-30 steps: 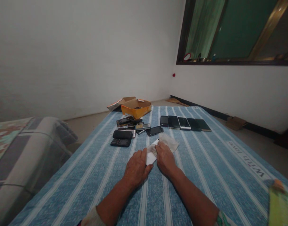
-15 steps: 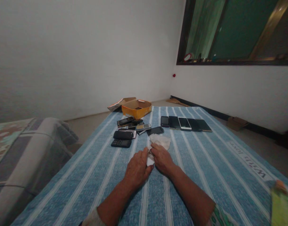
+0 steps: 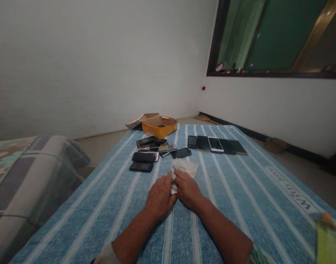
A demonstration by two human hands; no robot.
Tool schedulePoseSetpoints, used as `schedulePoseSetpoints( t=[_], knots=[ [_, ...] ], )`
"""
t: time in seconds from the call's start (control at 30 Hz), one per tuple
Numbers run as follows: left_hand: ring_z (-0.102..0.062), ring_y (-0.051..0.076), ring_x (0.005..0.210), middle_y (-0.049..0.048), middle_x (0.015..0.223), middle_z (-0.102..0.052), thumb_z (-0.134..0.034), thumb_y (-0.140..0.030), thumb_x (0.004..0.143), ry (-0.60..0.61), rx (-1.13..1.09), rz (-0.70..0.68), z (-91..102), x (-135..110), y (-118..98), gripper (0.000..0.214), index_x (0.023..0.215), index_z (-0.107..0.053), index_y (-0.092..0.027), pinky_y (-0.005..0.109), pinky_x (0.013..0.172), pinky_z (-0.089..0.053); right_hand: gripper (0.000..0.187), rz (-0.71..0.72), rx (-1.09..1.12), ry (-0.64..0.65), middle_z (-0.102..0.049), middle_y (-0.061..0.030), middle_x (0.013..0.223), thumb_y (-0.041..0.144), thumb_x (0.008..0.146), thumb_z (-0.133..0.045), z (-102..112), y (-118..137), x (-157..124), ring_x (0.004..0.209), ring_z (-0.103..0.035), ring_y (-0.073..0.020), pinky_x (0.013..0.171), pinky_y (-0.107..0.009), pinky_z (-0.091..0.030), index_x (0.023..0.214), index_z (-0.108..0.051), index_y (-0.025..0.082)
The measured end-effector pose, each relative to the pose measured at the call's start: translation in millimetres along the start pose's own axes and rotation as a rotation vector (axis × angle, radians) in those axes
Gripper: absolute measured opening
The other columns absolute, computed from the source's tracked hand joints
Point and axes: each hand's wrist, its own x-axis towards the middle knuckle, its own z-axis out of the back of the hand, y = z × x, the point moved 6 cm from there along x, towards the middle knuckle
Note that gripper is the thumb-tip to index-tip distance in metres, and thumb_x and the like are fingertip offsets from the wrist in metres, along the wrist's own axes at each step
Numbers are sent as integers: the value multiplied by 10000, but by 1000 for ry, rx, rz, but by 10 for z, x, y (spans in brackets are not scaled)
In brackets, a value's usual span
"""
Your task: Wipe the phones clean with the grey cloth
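A crumpled white cloth [image 3: 185, 168] lies on a striped blue bedspread [image 3: 212, 220], partly hidden beneath the left hand [image 3: 159, 196] and right hand [image 3: 187, 190]. Both rest close together on it, narrowly cupped; whether they grip or only press cannot be told. Keypad phones [image 3: 141, 167] cluster beyond, with smartphones [image 3: 215, 144] lined up separately.

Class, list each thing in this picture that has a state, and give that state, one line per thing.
left hand, resting on the cloth's near edge
right hand, resting on the cloth
white cloth, crumpled, partly under both hands
orange cardboard box, open
row of smartphones, lying flat, screens up
black keypad phone, lying flat, keys up
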Motion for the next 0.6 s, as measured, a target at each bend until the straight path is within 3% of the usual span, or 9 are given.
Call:
schedulePoseSetpoints(
  t=[0.1, 0.33, 0.6],
  knots=[
    [-579, 310, 1152, 174, 1217, -631, -571, -210, 855, -3, -1, 5, -10, 6, 8, 631, 1442, -370, -92, 446, 1003, -476, 291, 55, 54, 22, -587, -89, 1360, 102, 961, -444, 12, 44, -12, 1266, -498, -200, 1090, -342, -363, 1119, -673, 190],
    [-569, 323, 1145, 180, 1239, -617, -589, -255, 857, 16, 21, 10, -31, 3, 16, 647, 1445, -367, -102, 465, 995, -465, 298, -244, -54, -43, -596, -146, 1289, 110, 967, -415, 104, -300, 63, 1235, -505, -250, 1065, -413, -363, 1135, -656, 161],
    [-571, 311, 1145, 172, 1216, -621, -575, -210, 856, 6, -6, 3, -32, 5, 15, 644, 1449, -356, -87, 436, 994, -472, 319, 37, 27, 17, -581, -96, 1367, 76, 939, -430, -13, -1, -23, 1299, -477, -208, 1118, -360, -341, 1114, -673, 185]
  ],
)
